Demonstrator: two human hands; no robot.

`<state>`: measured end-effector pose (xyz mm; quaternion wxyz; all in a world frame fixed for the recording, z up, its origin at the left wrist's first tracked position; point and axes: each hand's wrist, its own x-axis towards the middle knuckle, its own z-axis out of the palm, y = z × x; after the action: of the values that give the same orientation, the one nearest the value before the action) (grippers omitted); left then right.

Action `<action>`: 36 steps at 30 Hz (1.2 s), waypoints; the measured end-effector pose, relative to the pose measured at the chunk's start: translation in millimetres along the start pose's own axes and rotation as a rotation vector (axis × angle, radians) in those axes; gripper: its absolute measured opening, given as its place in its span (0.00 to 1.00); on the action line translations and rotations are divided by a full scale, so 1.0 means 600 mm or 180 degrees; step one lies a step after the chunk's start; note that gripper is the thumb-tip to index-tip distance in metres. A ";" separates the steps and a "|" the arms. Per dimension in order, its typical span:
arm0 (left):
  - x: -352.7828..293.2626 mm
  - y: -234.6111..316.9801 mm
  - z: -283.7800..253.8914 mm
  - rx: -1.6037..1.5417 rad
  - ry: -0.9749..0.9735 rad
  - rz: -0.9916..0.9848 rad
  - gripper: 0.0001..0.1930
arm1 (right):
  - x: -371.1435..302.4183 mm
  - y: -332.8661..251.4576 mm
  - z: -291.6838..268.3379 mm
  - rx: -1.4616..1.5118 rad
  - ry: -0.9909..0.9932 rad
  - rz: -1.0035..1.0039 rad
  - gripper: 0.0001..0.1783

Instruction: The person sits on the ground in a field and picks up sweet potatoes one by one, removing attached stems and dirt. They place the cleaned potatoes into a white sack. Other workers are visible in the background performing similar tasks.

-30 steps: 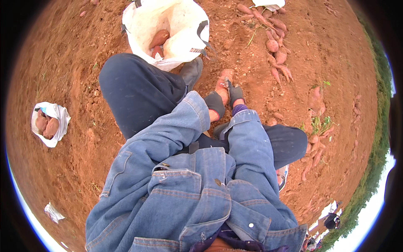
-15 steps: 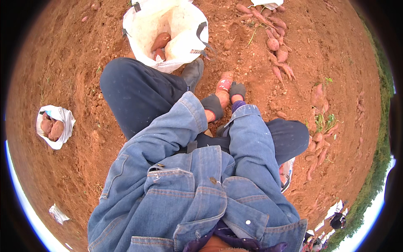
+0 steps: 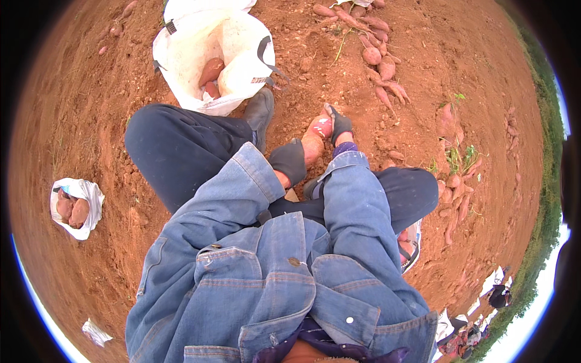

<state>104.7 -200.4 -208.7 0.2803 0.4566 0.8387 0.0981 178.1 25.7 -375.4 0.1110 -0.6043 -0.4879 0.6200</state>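
Head: sweet potato (image 3: 314, 141) between hands (image 3: 288, 161) (image 3: 341, 125)

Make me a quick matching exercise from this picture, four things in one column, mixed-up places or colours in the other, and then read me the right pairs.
Column one
1. Large open bag
2. Denim jacket
3. Single tuber
4. Line of tubers

Column two
A. On the soil, toward the picture's upper right
B. Between the gloved left hand and gloved right hand
C. White, with dark straps
D. Blue

Pairs: 1-C, 2-D, 3-B, 4-A.
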 end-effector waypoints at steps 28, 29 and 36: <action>0.067 0.045 -0.065 -0.3344 -0.0223 0.0075 0.23 | -0.106 -0.144 -0.025 0.0578 0.0927 -0.0947 0.45; 0.069 0.047 -0.065 -0.3373 -0.0257 0.0064 0.23 | -0.102 -0.144 -0.030 0.0336 0.0933 -0.1072 0.45; 0.074 0.044 -0.069 -0.3410 -0.0475 -0.0035 0.23 | -0.097 -0.161 -0.043 0.2093 0.1149 -0.0874 0.43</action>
<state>81.4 -145.4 -180.3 0.5331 0.2510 0.6515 0.4778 171.1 43.7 -261.3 0.4643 -0.5650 -0.3123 0.6064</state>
